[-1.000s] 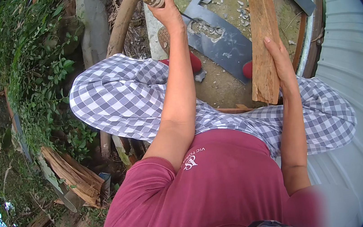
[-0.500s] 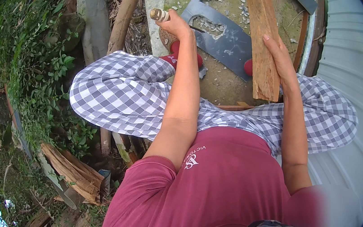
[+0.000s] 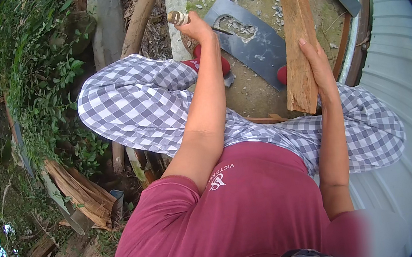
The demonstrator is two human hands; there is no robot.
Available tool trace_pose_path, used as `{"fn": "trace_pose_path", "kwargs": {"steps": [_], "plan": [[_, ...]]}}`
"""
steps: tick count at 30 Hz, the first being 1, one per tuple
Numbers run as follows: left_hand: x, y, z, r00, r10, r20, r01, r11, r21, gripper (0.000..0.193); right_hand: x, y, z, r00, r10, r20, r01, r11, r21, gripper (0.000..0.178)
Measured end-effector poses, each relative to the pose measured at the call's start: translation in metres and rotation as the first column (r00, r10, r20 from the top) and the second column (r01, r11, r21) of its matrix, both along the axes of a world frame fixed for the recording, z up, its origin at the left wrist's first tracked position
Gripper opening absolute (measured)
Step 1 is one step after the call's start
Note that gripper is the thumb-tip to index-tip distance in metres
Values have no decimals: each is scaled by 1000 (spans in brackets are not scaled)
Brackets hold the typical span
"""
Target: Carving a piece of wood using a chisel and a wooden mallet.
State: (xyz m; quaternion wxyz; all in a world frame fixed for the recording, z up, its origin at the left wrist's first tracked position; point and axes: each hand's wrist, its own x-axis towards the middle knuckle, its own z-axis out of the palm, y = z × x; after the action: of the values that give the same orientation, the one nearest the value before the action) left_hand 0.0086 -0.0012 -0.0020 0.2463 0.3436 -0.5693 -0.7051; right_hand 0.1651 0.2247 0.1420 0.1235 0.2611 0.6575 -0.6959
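The cleaver (image 3: 249, 38), gripped by its handle in the left hand (image 3: 198, 26), has been lowered toward the ground, while the wooden plank (image 3: 298, 40) is kept steadied upright by the right hand (image 3: 317, 63), its fingers laid flat along the edge.

Between our hands: the dark cleaver blade (image 3: 249, 41) fills most of the concrete ground (image 3: 258, 94) there, leaving only a narrow bare strip toward our knees.
Right side: the upright wood plank (image 3: 298, 40) under our right hand (image 3: 319, 63) blocks the way, with a curved metal rim (image 3: 350, 49) just beyond it.
Left side: our left hand (image 3: 198, 26) on the handle (image 3: 178, 17) sits near a concrete post (image 3: 175, 4) and a leaning log (image 3: 138, 18).
Far left: dense green plants (image 3: 41, 82) and split firewood (image 3: 80, 192) crowd the ground.
Near us: our checked knees (image 3: 136, 106) close off the lower edge.
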Motion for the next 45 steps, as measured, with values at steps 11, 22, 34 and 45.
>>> {"fn": "trace_pose_path", "kwargs": {"steps": [11, 22, 34, 45], "plan": [[7, -4, -13, 1000, -5, -7, 5, 998, 58, 19, 0, -3, -1, 998, 54, -21, -52, 995, 89, 57], [3, 2, 0, 976, -135, -168, 112, 984, -138, 18, 2, -7, -3, 998, 66, -18, -64, 994, 88, 55], [0, 3, -11, 972, -175, -157, 140, 968, -209, 23, 1, -5, -6, 997, 78, 2, -78, 992, 99, 56], [18, 47, 11, 887, -442, -130, 341, 820, -460, 21, 2, -7, -9, 996, 89, 12, -89, 993, 80, 57]]}}
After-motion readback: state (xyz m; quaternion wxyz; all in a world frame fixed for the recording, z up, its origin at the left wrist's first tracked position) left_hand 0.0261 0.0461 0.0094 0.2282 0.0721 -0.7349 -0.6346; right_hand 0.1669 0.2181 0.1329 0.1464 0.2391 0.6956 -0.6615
